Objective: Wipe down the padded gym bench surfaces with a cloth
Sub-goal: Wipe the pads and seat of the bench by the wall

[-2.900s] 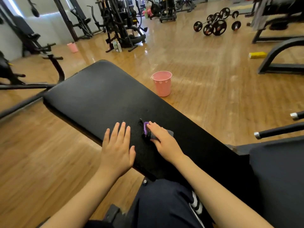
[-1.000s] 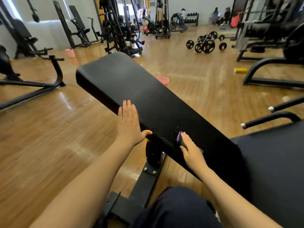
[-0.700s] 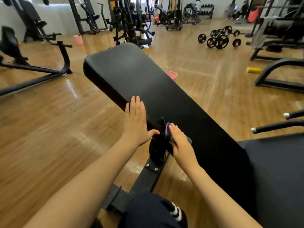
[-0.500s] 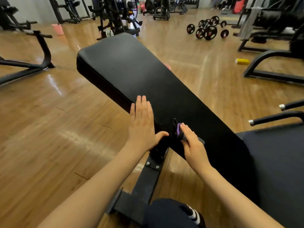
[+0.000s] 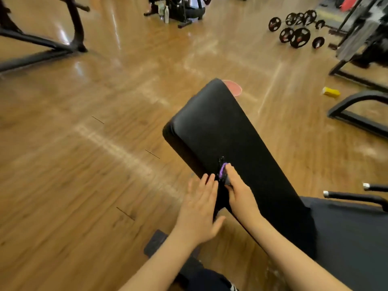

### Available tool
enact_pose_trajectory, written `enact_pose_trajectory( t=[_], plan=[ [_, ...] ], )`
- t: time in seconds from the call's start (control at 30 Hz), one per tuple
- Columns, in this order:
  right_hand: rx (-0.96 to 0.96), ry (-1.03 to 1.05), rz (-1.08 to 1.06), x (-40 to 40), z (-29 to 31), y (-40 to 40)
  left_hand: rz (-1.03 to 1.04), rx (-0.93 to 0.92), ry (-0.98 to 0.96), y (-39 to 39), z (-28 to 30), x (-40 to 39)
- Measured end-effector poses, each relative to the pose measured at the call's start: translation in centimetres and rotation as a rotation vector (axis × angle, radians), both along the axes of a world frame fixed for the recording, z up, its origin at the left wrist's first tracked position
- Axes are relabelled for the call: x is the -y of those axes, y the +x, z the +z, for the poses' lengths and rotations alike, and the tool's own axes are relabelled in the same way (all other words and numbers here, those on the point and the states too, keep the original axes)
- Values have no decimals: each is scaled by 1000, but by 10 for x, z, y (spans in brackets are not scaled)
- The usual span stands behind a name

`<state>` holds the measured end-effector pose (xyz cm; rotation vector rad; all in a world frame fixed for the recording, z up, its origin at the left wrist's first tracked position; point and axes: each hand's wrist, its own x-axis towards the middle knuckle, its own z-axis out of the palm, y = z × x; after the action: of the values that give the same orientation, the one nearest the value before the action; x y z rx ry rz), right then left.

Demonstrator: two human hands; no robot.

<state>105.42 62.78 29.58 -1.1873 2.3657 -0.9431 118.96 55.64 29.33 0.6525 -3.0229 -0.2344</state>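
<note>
**Here, a cloth at the near edge of the bench pad**

Seen from the head camera, the long black bench pad slants away from the person over a wooden floor. The right hand rests on the pad's left edge, its fingers curled over a small dark cloth with a purple trim that peeps out ahead of the fingertips; the cloth lies pressed against the padding. Just beside it, the left hand is spread flat with straight fingers, holding nothing, its fingertips at the pad's side edge and its palm out over the floor. The picture is blurred, so whether that palm touches the pad I cannot tell. A second dark pad sits at lower right. Behind the far end of the bench pad, a pink bucket shows partly. Further off lie weight plates and a yellow object.
</note>
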Motion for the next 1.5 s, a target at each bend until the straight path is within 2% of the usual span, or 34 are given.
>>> enact_pose_trajectory(
  t=[0.17,0.27,0.4,0.5,0.67,1.1,1.5],
  plan=[
    [-132,229,269,58,112,29,275,197,78,71,115,41],
    [-310,373,477,78,179,51,382,274,59,106,182,51],
    [-482,314,718,96,255,83,498,321,44,134,259,62],
    [-573,281,879,115,287,101,571,316,52,145,292,68],
    [-662,235,1038,147,314,119,687,332,57,159,315,78],
    [-725,178,1137,256,326,166,923,284,43,196,329,159],
    [-748,209,1043,449,340,255,894,306,-20,290,339,363]
  ],
)
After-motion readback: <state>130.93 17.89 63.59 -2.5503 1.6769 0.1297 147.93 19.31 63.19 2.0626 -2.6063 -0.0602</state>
